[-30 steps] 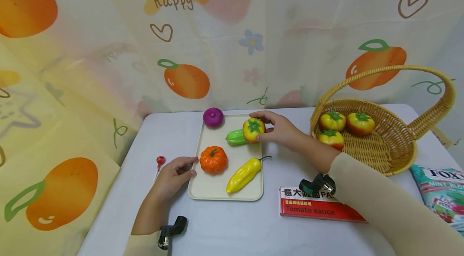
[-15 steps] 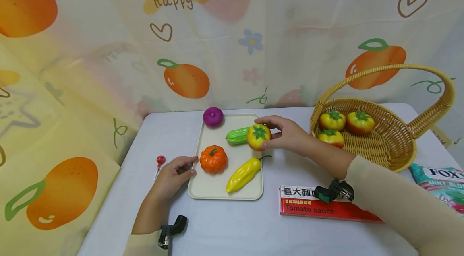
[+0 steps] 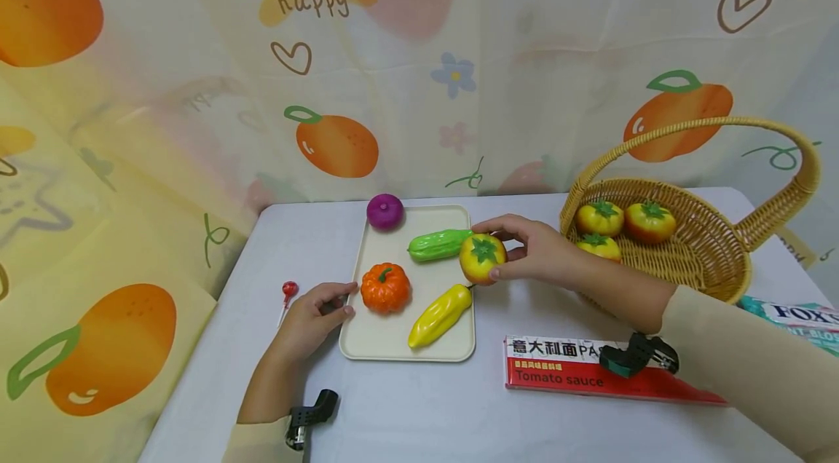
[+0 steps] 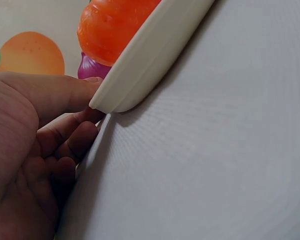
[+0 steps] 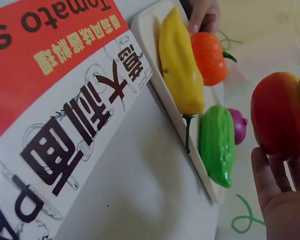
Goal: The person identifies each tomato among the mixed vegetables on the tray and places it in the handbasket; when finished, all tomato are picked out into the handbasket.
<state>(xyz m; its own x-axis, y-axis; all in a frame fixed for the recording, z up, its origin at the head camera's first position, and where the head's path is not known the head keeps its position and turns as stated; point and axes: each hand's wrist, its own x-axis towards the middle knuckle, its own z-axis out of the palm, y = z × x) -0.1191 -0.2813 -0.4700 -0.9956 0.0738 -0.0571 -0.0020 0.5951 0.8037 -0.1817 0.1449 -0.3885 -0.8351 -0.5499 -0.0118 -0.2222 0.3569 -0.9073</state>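
My right hand (image 3: 540, 252) grips a yellow-red toy persimmon (image 3: 482, 259) with a green leafy top. It is above the tray's right edge, between the green cucumber-like vegetable (image 3: 438, 245) and the yellow pepper (image 3: 439, 317). In the right wrist view the persimmon (image 5: 280, 117) shows its red side, apart from the tray. My left hand (image 3: 311, 317) pinches the left rim of the cream tray (image 3: 406, 352); the left wrist view shows fingers above and below the rim (image 4: 135, 65). Near that hand, an orange pumpkin (image 3: 385, 288) sits on the tray. A purple onion (image 3: 384, 212) lies at its far left corner.
A wicker basket (image 3: 688, 270) with a tall handle holds several similar persimmons (image 3: 649, 221) at the right. A red-and-white pasta box (image 3: 557, 376) lies under my right forearm. A candy bag (image 3: 796, 321) is at the right edge, a lollipop (image 3: 289, 291) left of the tray.
My right hand has moved right and slightly nearer with the persimmon, from over the green vegetable to the tray's right edge, uncovering the vegetable. The left hand has stayed put.
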